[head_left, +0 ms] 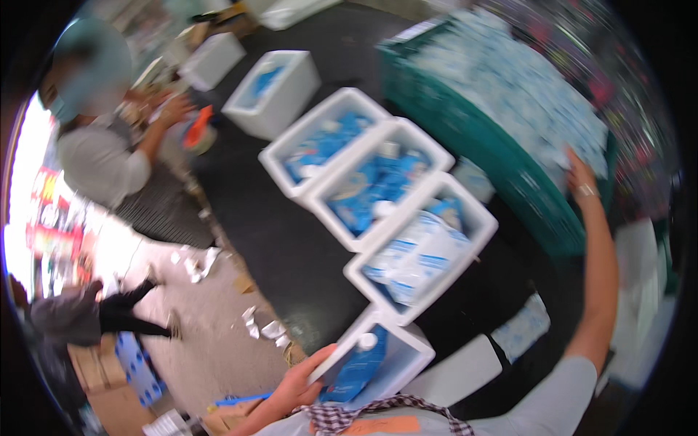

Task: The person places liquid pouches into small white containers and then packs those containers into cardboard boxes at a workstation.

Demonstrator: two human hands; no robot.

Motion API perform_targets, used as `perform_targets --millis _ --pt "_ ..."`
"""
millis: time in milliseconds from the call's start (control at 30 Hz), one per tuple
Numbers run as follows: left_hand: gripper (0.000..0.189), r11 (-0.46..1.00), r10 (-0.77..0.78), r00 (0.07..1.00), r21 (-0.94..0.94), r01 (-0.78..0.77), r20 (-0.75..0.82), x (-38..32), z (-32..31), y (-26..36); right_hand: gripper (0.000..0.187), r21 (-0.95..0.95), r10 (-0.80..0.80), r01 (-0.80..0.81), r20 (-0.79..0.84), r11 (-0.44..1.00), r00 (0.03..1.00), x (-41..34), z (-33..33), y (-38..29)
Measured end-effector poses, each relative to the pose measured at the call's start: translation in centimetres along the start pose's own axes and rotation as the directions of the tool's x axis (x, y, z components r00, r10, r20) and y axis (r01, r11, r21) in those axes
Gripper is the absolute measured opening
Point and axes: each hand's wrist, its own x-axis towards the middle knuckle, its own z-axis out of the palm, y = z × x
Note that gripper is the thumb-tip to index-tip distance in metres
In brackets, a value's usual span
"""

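Observation:
My left hand [306, 376] grips the rim of a white foam box [417, 346] close to my body; a blue pouch with a white cap [357, 368] lies inside. At the right, my right hand [581, 177] reaches to the near end of a green plastic crate [480, 147] heaped with white-and-blue ice packs [523, 92]; whether it holds a pack is blurred. Ahead stands a foam box [485, 226] with ice packs [420, 256] over its contents. Touching it, two more foam boxes [349, 240] [272, 158] hold blue capped pouches [376, 188].
A co-worker [103, 158] stands across the black table [272, 240], hands near an orange-and-clear tape dispenser [199, 131]. Further foam boxes [286, 103] stand at the far end. A foam lid [458, 370] and a loose ice pack [523, 327] lie at the near right. Another person [71, 319] is at the left.

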Motion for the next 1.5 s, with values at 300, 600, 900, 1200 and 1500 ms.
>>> perform_targets --millis 300,600,900,1200,1500 --pt "0.06 0.999 -0.041 0.994 -0.029 0.038 -0.105 -0.9 1.1 -2.2 0.055 -0.056 0.002 -0.012 -0.179 0.998 0.984 -1.2 2.0 -1.4" --pt "0.066 0.986 0.149 0.986 0.086 -0.143 -0.075 -0.3 0.1 -0.7 0.032 0.045 -0.443 0.486 -0.346 0.873 0.827 -13.2 -2.2 -7.2" --pt "0.064 0.935 0.348 0.938 -0.07 -0.347 -0.012 0.3 0.0 -2.6 0.047 -0.302 -0.074 0.311 0.599 0.901 0.797 -42.3 11.6 -9.3" --pt "0.061 0.859 0.473 0.875 -0.165 -0.485 -0.105 0.9 0.6 -4.7 0.034 -0.888 0.21 0.433 0.457 0.153 0.864 -43.9 31.2 4.3" --pt "0.062 0.886 0.42 0.9 -0.16 -0.435 -0.12 -0.6 -0.2 -3.5 0.06 -0.829 0.083 0.496 0.531 0.259 0.843 -49.4 27.7 2.8"
